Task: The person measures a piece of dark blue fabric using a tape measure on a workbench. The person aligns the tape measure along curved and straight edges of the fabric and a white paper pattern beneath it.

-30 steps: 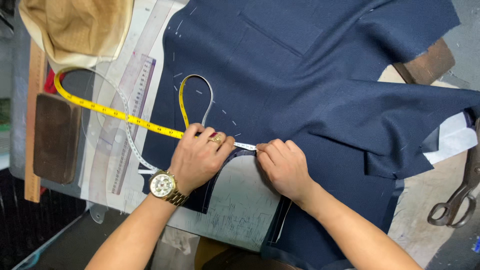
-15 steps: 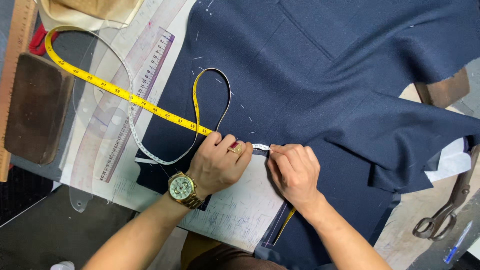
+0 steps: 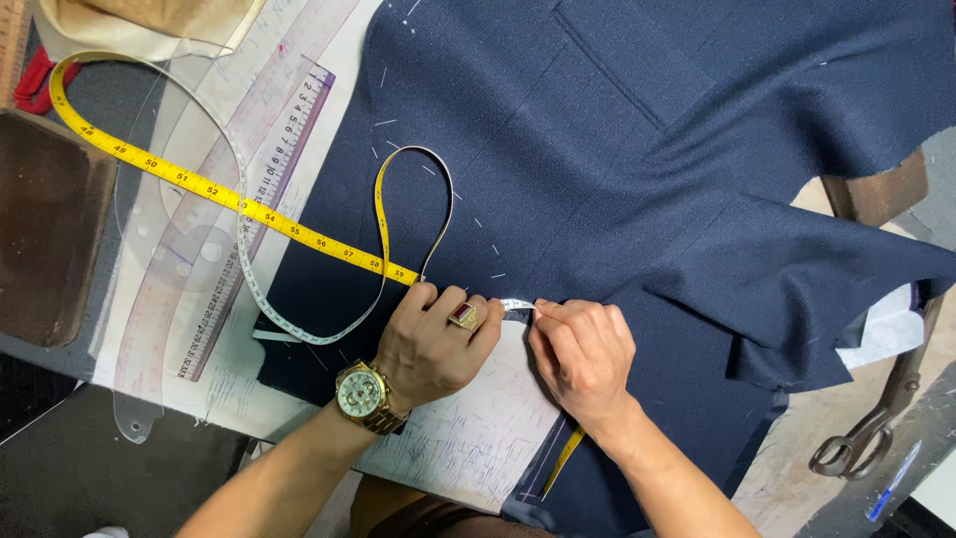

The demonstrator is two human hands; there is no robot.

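A large piece of navy blue cloth (image 3: 637,149) with white basting stitches is spread over the table. My left hand (image 3: 433,344), with a gold watch and a red-stoned ring, pinches a yellow and white measuring tape (image 3: 239,204) against the cloth's near edge. My right hand (image 3: 583,359) pinches the short white stretch of the same tape right beside it, fingertips almost touching the left hand's. The tape loops away to the left over the cloth and the table.
Clear plastic curve rulers (image 3: 239,199) lie left of the cloth. A brown pad (image 3: 50,224) sits at the far left. Large shears (image 3: 876,423) and a blue pen (image 3: 891,483) lie at the right edge. Tan fabric (image 3: 149,20) is at the top left.
Both hands have stayed together on the tape at the cloth's edge. The camera has shifted and moved closer, so the whole scene sits a little lower and further right in view.
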